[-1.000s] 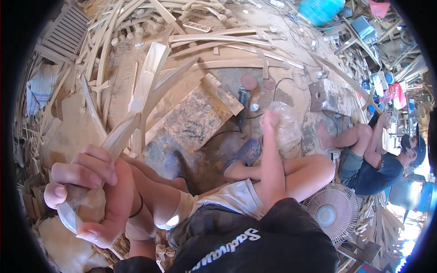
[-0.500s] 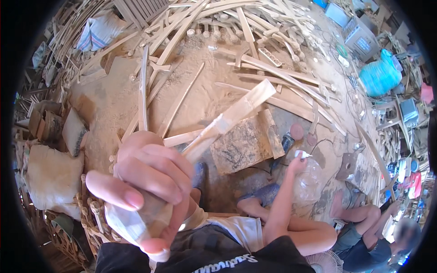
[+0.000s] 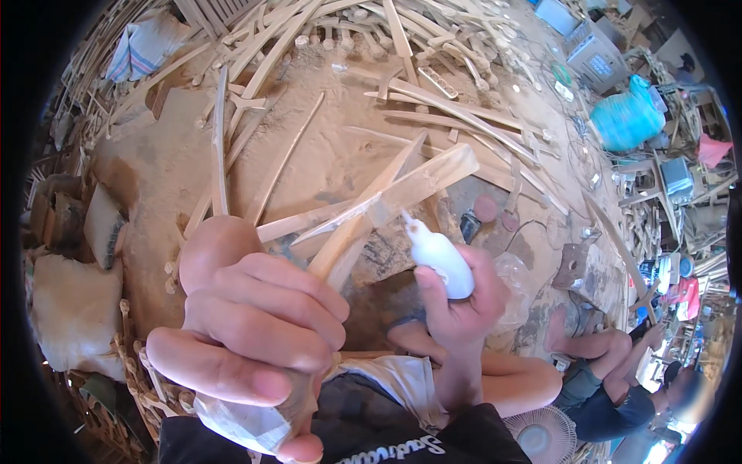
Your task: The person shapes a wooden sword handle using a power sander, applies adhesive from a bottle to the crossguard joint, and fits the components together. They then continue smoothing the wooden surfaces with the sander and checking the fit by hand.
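My left hand (image 3: 255,317), close to the camera, is wrapped round a pale wooden piece (image 3: 251,421), whose lower end shows under the fingers. Beyond the knuckles its bare wooden arms (image 3: 425,185) reach up and right and cross one another. My right hand (image 3: 475,305) grips a small white squeeze bottle (image 3: 442,261) with a narrow nozzle. The nozzle tip points up and left, beside the crossing of the wooden arms; whether it touches them I cannot tell. Behind them stands a worn wooden block (image 3: 386,259), partly hidden.
Long wooden strips (image 3: 290,158) lie on the dusty floor ahead, with a heap of turned wood parts (image 3: 371,39) at the far side. A co-worker (image 3: 618,394) sits at the right. A round fan guard (image 3: 541,435) is near my right side; a stuffed sack (image 3: 77,313) lies left.
My right hand has come up and left with the white bottle, from low near the floor to the wooden arms. My left hand has turned the wooden piece slightly, so its crossing arms show.
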Tool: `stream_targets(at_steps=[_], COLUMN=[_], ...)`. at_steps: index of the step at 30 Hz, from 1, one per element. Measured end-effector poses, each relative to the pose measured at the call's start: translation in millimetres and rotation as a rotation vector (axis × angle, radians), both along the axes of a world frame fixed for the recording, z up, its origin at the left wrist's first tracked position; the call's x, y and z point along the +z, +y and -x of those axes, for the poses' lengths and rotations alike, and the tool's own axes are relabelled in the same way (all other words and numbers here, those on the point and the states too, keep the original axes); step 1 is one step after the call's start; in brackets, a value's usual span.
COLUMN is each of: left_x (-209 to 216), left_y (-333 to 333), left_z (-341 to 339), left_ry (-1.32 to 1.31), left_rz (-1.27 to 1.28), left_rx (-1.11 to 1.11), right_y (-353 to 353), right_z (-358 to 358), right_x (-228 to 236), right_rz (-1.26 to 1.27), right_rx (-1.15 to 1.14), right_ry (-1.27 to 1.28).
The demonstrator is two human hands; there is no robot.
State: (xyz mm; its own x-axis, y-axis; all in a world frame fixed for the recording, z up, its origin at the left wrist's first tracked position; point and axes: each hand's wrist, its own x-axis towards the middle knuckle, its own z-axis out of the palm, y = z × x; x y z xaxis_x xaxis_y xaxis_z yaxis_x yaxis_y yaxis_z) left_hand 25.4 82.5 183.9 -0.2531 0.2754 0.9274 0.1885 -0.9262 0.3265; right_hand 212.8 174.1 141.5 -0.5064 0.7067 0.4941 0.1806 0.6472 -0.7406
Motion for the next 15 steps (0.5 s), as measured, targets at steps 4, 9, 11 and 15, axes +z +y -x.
stream_targets(at_steps=[4, 9, 11, 15], left_x=[-7, -5, -6, -6], left_y=[-2, -6, -7, -8], left_z=[3, 6, 8, 10], left_ry=[0.039, 0.060, 0.071, 0.103], left_rz=[-0.042, 0.003, 0.007, 0.006], left_rx=[0.029, -0.057, -0.076, -0.067], right_y=[-2, -6, -7, -9], right_z=[9, 6, 8, 15], right_x=[8, 14, 16, 19], right_rz=[-0.016, 0.028, 0.024, -0.005], right_rx=[0.034, 0.014, 0.010, 0.029], right_ry=[-0.040, -0.060, -0.052, -0.032])
